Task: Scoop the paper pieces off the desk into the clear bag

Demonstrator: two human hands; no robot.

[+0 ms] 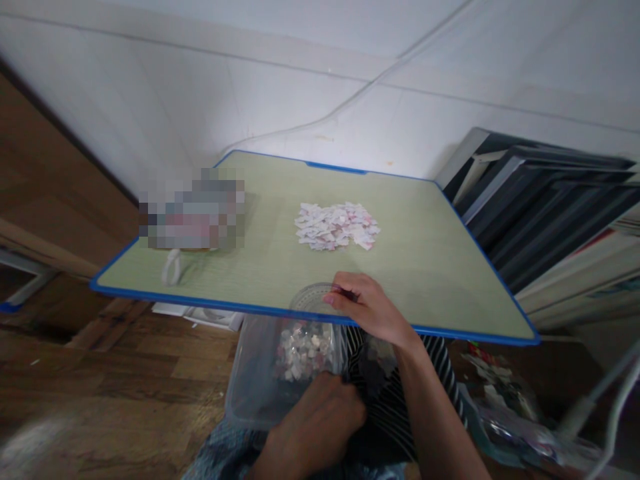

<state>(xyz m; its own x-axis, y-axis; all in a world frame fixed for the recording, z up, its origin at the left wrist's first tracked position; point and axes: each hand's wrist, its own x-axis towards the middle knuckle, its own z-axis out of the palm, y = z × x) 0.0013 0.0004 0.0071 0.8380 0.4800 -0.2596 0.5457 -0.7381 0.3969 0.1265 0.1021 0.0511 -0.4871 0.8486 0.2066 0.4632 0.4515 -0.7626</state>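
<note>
My right hand is closed at the table's front edge. Between its thumb and fingers it grips a clear round plastic piece with a ridged rim; whether this is a lid or a shallow dish I cannot tell. My left hand is lower, over my lap, curled with its back to me; its fingertips are hidden. Beside it stands a clear plastic bin holding a heap of small pale pieces. Beyond my right hand, torn white and pinkish paper scraps lie piled on the table.
The light green table has a blue rim. A blurred-out object and a white loop are at its left. Dark flat panels lean at right. Plastic bags lie on the floor. A cable runs along the wall.
</note>
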